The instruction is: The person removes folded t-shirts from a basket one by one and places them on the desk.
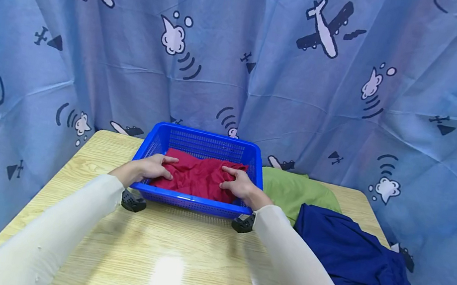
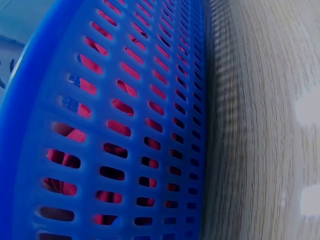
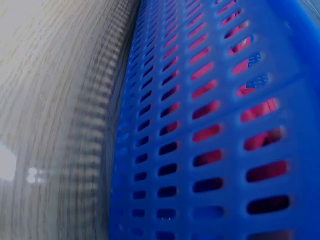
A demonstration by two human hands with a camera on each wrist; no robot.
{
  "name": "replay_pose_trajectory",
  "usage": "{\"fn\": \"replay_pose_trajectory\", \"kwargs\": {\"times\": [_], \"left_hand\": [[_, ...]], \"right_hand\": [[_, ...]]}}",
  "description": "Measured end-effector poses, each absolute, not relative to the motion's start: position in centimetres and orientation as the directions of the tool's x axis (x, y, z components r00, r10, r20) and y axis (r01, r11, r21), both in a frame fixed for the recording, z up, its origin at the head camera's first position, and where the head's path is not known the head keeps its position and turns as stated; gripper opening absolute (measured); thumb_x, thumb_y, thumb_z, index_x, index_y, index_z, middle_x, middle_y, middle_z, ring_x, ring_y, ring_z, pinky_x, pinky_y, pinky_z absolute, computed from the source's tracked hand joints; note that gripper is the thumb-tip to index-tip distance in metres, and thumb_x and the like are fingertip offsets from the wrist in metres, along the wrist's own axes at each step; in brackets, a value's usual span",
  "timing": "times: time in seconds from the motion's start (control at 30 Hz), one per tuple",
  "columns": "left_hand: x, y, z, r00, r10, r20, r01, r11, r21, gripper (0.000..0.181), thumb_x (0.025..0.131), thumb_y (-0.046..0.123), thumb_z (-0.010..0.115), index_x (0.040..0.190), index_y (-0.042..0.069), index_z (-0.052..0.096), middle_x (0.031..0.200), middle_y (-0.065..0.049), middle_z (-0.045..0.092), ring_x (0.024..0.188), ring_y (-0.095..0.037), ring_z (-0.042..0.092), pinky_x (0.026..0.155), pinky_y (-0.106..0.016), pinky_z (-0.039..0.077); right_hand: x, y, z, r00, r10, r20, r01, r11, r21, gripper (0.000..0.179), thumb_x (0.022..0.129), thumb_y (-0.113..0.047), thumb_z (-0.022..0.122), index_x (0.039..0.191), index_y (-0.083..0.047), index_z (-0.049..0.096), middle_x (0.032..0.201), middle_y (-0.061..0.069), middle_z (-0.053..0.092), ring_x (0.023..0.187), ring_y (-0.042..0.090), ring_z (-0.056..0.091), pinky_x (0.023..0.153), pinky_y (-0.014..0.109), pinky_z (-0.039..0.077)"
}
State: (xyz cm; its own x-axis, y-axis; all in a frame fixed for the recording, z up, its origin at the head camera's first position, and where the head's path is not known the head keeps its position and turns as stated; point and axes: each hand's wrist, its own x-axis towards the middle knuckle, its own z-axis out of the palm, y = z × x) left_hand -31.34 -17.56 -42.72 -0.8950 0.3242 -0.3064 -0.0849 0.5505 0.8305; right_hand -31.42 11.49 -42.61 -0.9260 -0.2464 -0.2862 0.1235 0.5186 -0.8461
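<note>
A crumpled red cloth (image 1: 198, 175) lies inside a blue plastic basket (image 1: 196, 199) with slotted walls. My left hand (image 1: 150, 168) reaches over the basket's near left corner, its thumb and forefinger spread apart and resting on the cloth's left part. On the opposite side, my right hand (image 1: 244, 186) touches the cloth's right part, thumb and forefinger likewise apart. The other fingers of both hands are hidden. Both wrist views face the basket's near wall (image 2: 115, 115), and red cloth (image 3: 205, 132) shows through its slots; neither hand appears there.
A green cloth (image 1: 299, 192) lies on the wooden table (image 1: 136, 258) to the right of the basket. Nearer the right edge is a dark blue folded cloth (image 1: 354, 257), overlapping the green one. A blue patterned curtain (image 1: 224, 61) hangs close behind the basket and along both sides.
</note>
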Motion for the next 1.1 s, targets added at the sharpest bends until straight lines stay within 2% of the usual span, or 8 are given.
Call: {"fn": "replay_pose_trajectory", "kwargs": {"times": [0.13,0.23,0.4,0.57,0.73,0.93,1.1], "left_hand": [[-31.2,-17.8,-42.0,-0.897,0.338,-0.286,-0.061,0.547,0.835,0.076,0.089,0.003,0.064,0.158,0.003,0.031,0.164,-0.028,0.023,0.152,-0.038,0.019,0.126,-0.053,0.017],[-31.1,-17.7,-41.4,-0.897,0.345,-0.275,-0.05,0.539,0.841,0.076,0.091,0.004,0.063,0.159,0.005,0.03,0.163,-0.027,0.026,0.148,-0.037,0.024,0.123,-0.05,0.024],[-31.0,-17.6,-40.3,-0.905,0.343,-0.251,-0.038,0.523,0.851,0.075,0.092,0.004,0.062,0.16,0.008,0.03,0.16,-0.025,0.032,0.135,-0.031,0.038,0.106,-0.036,0.038],[-30.9,-17.7,-39.4,-0.901,0.362,-0.241,-0.035,0.492,0.87,0.077,0.092,0.004,0.062,0.161,0.008,0.027,0.157,-0.024,0.037,0.124,-0.027,0.047,0.092,-0.026,0.041],[-30.6,-17.7,-38.6,-0.905,0.36,-0.225,-0.031,0.473,0.881,0.076,0.093,0.003,0.061,0.161,0.011,0.028,0.155,-0.023,0.041,0.122,-0.024,0.049,0.091,-0.025,0.041],[-30.1,-17.1,-37.7,-0.898,0.389,-0.204,-0.019,0.429,0.903,0.076,0.093,0.001,0.061,0.161,0.012,0.028,0.145,-0.023,0.052,0.095,-0.011,0.062,0.08,-0.02,0.049],[-29.8,-16.9,-36.8,-0.902,0.4,-0.162,0.023,0.419,0.908,0.076,0.093,0.001,0.061,0.161,0.012,0.029,0.14,-0.024,0.057,0.082,-0.006,0.063,0.073,-0.018,0.049]], "right_hand": [[-31.4,11.3,-42.4,-0.933,-0.244,-0.264,0.111,0.503,-0.857,0.069,0.092,-0.001,0.065,0.155,-0.016,0.042,0.165,0.019,0.028,0.145,0.034,0.037,0.12,0.049,0.035],[-31.3,11.5,-42.0,-0.939,-0.238,-0.249,0.102,0.499,-0.861,0.068,0.093,-0.002,0.065,0.156,-0.016,0.042,0.165,0.019,0.027,0.147,0.034,0.035,0.121,0.05,0.033],[-31.2,12.0,-40.8,-0.944,-0.24,-0.226,0.084,0.487,-0.869,0.068,0.094,-0.003,0.064,0.156,-0.017,0.041,0.166,0.018,0.025,0.151,0.035,0.03,0.123,0.05,0.03],[-30.9,12.4,-39.5,-0.946,-0.248,-0.207,0.063,0.488,-0.871,0.069,0.094,-0.005,0.065,0.157,-0.02,0.041,0.168,0.015,0.023,0.152,0.032,0.027,0.122,0.048,0.032],[-30.6,12.7,-38.5,-0.946,-0.264,-0.188,0.043,0.473,-0.88,0.069,0.094,-0.004,0.065,0.157,-0.019,0.04,0.165,0.017,0.027,0.146,0.032,0.037,0.118,0.046,0.038],[-30.2,13.4,-37.7,-0.945,-0.28,-0.172,0.03,0.447,-0.894,0.07,0.095,-0.001,0.063,0.158,-0.017,0.038,0.162,0.018,0.033,0.137,0.031,0.046,0.115,0.045,0.043],[-29.9,14.0,-36.9,-0.945,-0.293,-0.147,0.003,0.439,-0.899,0.071,0.095,0.0,0.063,0.158,-0.017,0.036,0.159,0.018,0.037,0.13,0.027,0.05,0.109,0.039,0.047]]}}
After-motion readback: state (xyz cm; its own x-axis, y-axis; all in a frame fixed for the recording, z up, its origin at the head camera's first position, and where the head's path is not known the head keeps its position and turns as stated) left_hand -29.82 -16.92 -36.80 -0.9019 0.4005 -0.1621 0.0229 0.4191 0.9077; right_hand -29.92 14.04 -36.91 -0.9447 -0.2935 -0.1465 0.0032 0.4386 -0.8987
